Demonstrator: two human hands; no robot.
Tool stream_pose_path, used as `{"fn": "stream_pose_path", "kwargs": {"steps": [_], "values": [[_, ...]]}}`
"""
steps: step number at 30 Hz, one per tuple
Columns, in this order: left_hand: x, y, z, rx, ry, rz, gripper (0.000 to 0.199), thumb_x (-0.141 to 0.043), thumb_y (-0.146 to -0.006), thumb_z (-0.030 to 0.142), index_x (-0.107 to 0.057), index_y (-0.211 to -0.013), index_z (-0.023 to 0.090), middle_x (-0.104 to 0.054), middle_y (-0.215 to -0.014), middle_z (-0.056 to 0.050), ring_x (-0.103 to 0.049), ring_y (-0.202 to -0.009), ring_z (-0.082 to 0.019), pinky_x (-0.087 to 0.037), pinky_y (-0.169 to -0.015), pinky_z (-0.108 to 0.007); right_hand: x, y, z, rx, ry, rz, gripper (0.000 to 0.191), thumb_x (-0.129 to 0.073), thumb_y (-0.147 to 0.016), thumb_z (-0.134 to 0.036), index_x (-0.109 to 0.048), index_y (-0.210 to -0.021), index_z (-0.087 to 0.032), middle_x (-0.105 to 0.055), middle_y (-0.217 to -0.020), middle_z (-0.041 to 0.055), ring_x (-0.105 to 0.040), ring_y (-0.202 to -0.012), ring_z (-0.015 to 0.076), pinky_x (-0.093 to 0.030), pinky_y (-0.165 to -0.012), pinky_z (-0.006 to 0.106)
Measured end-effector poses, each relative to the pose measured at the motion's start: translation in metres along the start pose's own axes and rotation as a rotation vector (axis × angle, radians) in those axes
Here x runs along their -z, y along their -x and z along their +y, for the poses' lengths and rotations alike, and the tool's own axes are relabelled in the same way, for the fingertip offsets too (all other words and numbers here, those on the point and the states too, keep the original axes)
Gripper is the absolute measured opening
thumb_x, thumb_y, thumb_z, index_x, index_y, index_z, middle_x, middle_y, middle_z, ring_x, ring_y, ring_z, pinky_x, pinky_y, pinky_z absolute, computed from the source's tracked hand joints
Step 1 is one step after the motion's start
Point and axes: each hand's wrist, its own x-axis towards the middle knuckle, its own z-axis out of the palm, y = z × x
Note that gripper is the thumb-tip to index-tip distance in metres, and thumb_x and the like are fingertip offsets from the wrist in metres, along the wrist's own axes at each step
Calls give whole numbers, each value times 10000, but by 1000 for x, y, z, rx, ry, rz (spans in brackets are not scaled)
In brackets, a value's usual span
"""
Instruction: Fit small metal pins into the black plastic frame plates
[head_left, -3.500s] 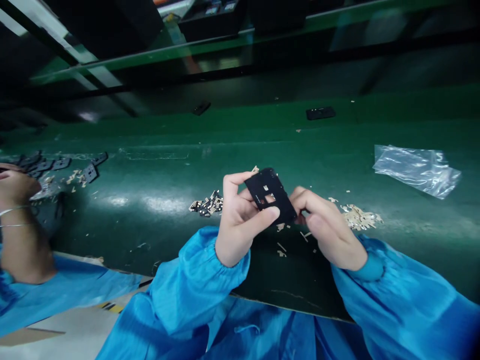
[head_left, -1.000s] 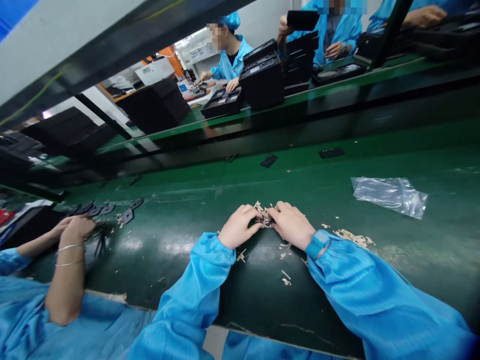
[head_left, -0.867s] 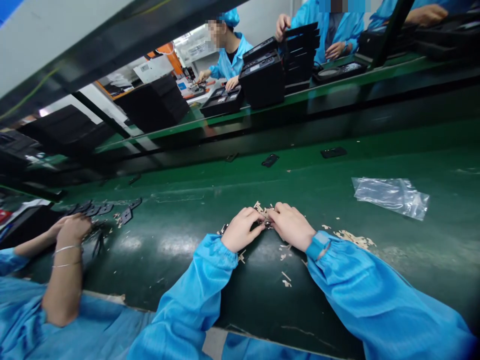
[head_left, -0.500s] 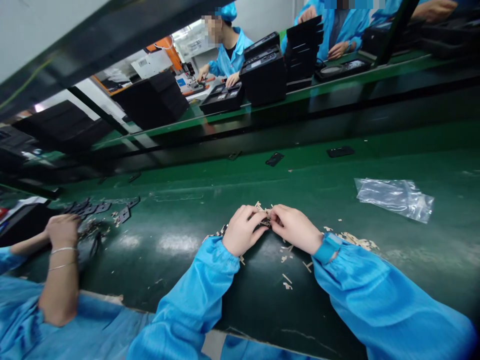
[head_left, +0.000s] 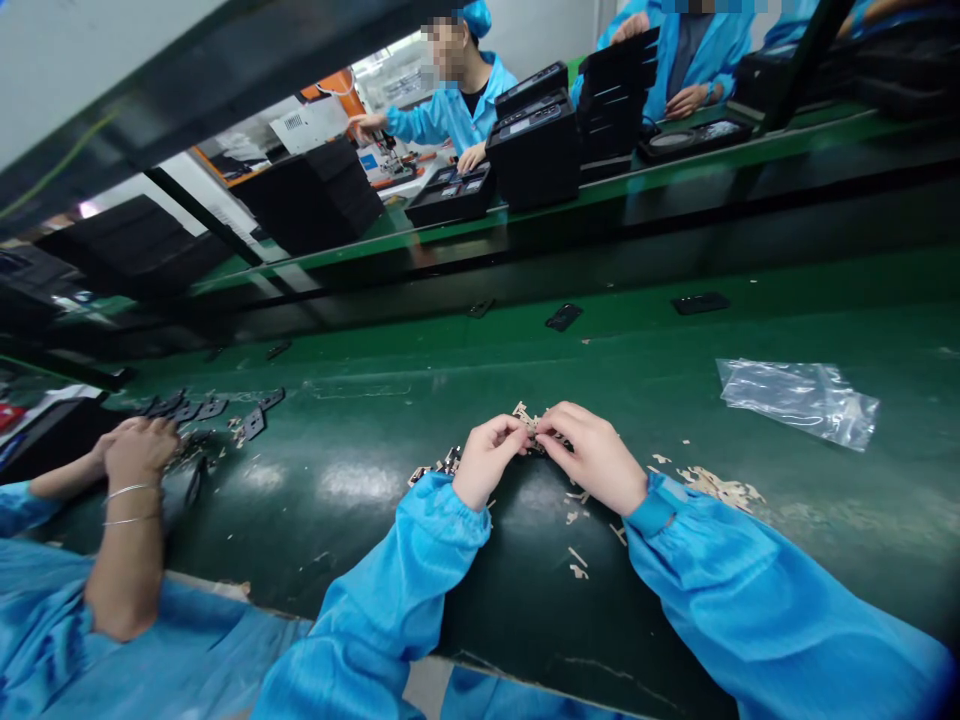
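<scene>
Left of the clear plastic bags (head_left: 799, 400) and slightly nearer the body, bending over a loose scatter of pale pieces (head_left: 522, 411). Curling the left hand (head_left: 484, 463) narrowly there and bringing the right hand (head_left: 596, 458) in to meet it, also narrow, with fingertips nearly touching. Probably picking at one of the pieces, but hiding it too well to tell whether actually gripping anything.

As for progress, judging only by the present lie of things: having plenty of pale bits already gathered in a pale heap (head_left: 720, 487), below and left of the bags. Leaving a dark-and-pale pile (head_left: 450, 462) farther left of the bags, just beside the left hand, apparently not being handled; being unable to count what is left.

Compared with the earliest frame, no longer holding up a black plate (head_left: 564, 317); probably seeing that same one now lying beyond the bags, well to their left. Compared with half a second ago, working at nearly the same spot, but uncovering more of the dark-and-pale pile.
</scene>
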Motion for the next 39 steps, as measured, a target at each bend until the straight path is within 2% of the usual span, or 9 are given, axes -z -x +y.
{"fn": "stream_pose_path", "kwargs": {"steps": [4,8,13,24,39], "values": [[-2,1,0,103,140,14,204,-543,-763,324,-571,-716,127,-576,-622,-2,-506,-553,-75,-414,-550,-197,-6,2,5,54,62,19,108,-492,-823,-116,-570,-771,-169,-604,-790,56,-564,-775,177,-466,-710,293],[-2,-2,-3,174,211,51,201,-560,-735,325,-580,-711,126,-561,-598,11,-482,-524,-60,-380,-523,-184,-6,2,12,34,126,57,143,-473,-833,-116,-583,-753,-160,-612,-755,65,-574,-738,194,-477,-668,315],[-2,-3,-2,210,230,71,205,-574,-723,326,-578,-687,124,-527,-555,27,-454,-494,-53,-349,-496,-180,-4,3,9,53,159,95,145,-483,-846,-131,-619,-843,-180,-651,-967,54,-609,-843,174,-492,-731,286],[-6,7,7,128,166,-26,207,-576,-754,327,-568,-700,127,-564,-621,0,-516,-582,-91,-419,-597,-226,-5,5,-2,147,239,87,166,-463,-852,-140,-617,-794,-160,-646,-847,81,-587,-813,189,-491,-723,307],[-7,10,11,40,5,26,140,-513,-753,232,-514,-642,148,-498,-596,30,-458,-569,-83,-374,-571,-206,-6,8,-8,156,181,85,201,-432,-846,-105,-616,-788,-161,-642,-842,92,-576,-829,199,-480,-749,326]]}}
